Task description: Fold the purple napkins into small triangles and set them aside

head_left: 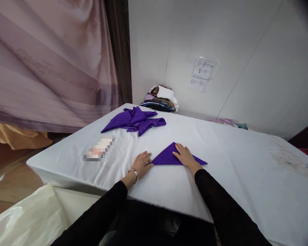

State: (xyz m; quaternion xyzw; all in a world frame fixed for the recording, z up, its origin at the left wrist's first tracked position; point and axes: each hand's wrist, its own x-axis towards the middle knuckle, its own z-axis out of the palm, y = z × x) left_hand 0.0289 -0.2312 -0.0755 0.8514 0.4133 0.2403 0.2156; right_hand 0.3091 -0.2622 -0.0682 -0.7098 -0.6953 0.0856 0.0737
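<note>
A purple cloth napkin (166, 156), folded into a triangle, lies on the white-covered table (228, 164) with its long edge toward me. At its left corner, the thumb and index finger of my left hand (141, 164) close on the tip. My right hand (185, 155) rests flat on the right half of the triangle, fingers stretched out near its top point and covering part of the cloth. Farther back to the left, several more purple napkins (133, 119) sit in a loose, crumpled heap.
A blurred flat object (99, 149) lies on the table's left side. Behind the table is a pile of folded fabrics (160, 99) against the wall. Handwritten paper signs (203, 68) hang there. A pinkish curtain (53, 61) hangs left, above a pale plastic bag (33, 218).
</note>
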